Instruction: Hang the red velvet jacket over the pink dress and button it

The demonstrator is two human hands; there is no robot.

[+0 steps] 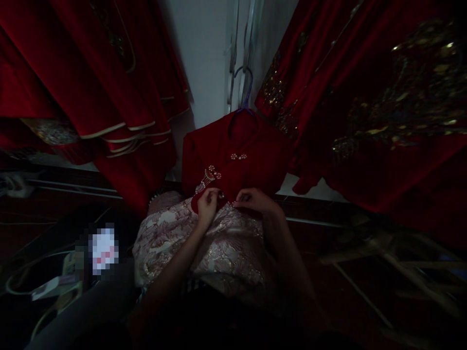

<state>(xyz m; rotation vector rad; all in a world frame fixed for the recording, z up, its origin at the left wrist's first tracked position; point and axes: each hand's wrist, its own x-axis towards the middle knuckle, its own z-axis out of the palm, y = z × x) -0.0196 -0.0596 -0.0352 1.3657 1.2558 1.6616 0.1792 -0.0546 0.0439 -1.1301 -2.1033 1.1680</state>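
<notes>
Dim room, white wall (204,63) behind, dark floor (330,291) below. Item: one red jacket (255,170), hung from a purple hanger (250,90) directly before me, its lower front meeting a pale floral brocade cloth (160,243). Fittings: one beaded clasp (239,157) below the neckline; one tasselled bead ornament (210,175), lower and to the left. Holding: my left fingers (208,198), pinched at the jacket's lower front; my right fingers (245,204), pinched at the part opposite, a narrow gap between the two. Whether either pinch has cloth, bead or thread in it, I cannot tell. Flanking: red gowns (91,63) at left; gold-sequinned red garments (372,97) at right. Hazards, in my judgement: a bead torn loose, should I tug harder than its stitching bears; a small part let slip and lost on the floor, the light being poor; tassel strands snagged on my left fingers, hanging just beside them; jacket edges left uneven, if one hand pulls lower than the other; the hanger jerked off, if I draw the jacket down, its hook's support being too dim to confirm.
</notes>
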